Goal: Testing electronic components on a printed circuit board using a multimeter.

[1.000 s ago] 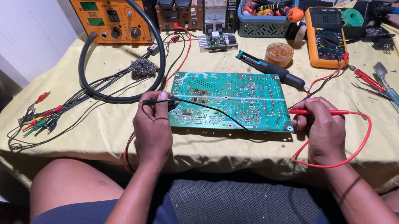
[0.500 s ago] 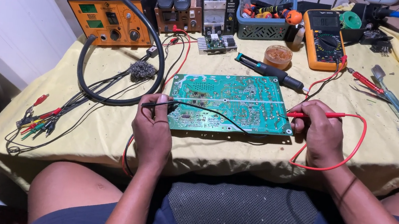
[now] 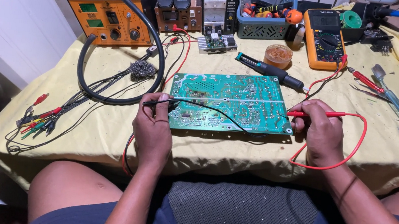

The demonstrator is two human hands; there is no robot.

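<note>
A green circuit board [image 3: 233,100] lies solder side up on the yellow cloth in front of me. My left hand [image 3: 153,129] grips a black test probe [image 3: 161,104] at the board's left edge, its tip on the board. Its black lead runs across the board. My right hand [image 3: 320,132] pinches a red test probe [image 3: 315,114] against the board's right edge. The red lead [image 3: 353,153] loops round my right wrist and runs up to an orange multimeter [image 3: 325,34] at the back.
An orange bench station [image 3: 110,21] with a thick black hose [image 3: 112,100] stands back left. Behind the board lie a soldering iron [image 3: 268,71], a flux tin [image 3: 278,55] and a grey basket [image 3: 263,25]. Clip leads [image 3: 35,119] trail left; hand tools [image 3: 389,92] lie right.
Both hands have stayed on the probes at the board's edges. The view has shifted slightly; nothing else has visibly moved.
</note>
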